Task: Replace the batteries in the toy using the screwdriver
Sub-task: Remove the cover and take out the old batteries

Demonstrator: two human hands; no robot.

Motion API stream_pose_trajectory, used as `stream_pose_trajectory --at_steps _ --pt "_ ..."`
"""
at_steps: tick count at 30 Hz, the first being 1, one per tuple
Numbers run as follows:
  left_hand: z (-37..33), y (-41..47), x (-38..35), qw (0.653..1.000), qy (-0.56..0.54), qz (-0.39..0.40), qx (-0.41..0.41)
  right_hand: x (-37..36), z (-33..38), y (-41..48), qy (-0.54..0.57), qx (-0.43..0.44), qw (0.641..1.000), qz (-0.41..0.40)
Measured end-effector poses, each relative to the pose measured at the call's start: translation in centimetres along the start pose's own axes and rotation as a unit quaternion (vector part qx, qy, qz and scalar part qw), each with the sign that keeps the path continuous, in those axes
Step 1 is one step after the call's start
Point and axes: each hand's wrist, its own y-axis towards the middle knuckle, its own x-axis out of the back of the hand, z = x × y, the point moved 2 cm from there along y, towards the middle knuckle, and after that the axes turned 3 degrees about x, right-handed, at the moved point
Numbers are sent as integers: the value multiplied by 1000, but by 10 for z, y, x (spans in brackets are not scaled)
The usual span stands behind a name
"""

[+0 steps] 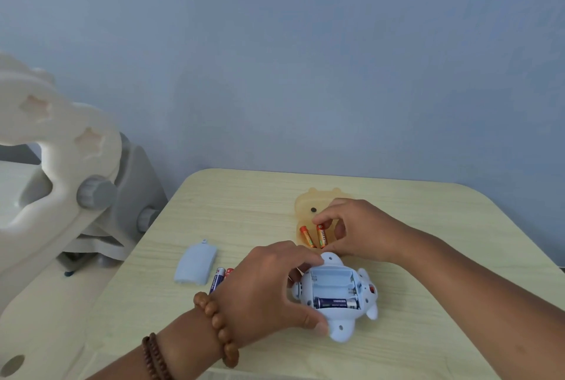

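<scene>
Toy: we find the pale blue toy point(342, 326) underside up on the table point(244, 196), toward its near edge, with the battery bay uncovered.
Bay contents: one dark battery point(336, 302) sits in the nearest slot; the other slots show bare.
Left hand: the left hand point(263, 288) grips the toy's left side, fingers curled round its body; beaded bracelets point(217, 324) on the wrist.
Right hand: the right hand point(360, 230) pinches an orange battery point(322, 236) by its ends, inside the yellow tray point(305, 201).
Tray: it lies just beyond the toy, toward the far edge; we note a second orange battery point(307, 236) in it.
Cover: the blue battery cover point(195, 263) lies flat, left of the toy.
Loose batteries: two batteries point(217, 278) beside the cover, partly hidden by the left hand.
</scene>
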Motion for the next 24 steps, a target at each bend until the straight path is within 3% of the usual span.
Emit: stream_pose_trajectory --at_steps 9,13,15,18,21,24 --pt "0 0 1 1000 -1 5 4 2 0 -11 9 7 1000 -8" --pt "2 0 4 1000 6 -3 9 15 0 -53 180 16 976 -125" --pt "3 0 6 1000 14 -10 11 7 -1 -83 259 36 962 -81" --pt "6 0 5 1000 2 -8 15 -21 -4 -114 250 30 968 -20" --pt "3 0 3 1000 10 17 20 -36 -10 -121 269 20 957 -109" --pt "-8 1 1 999 24 14 36 -42 -9 -123 281 26 948 -147"
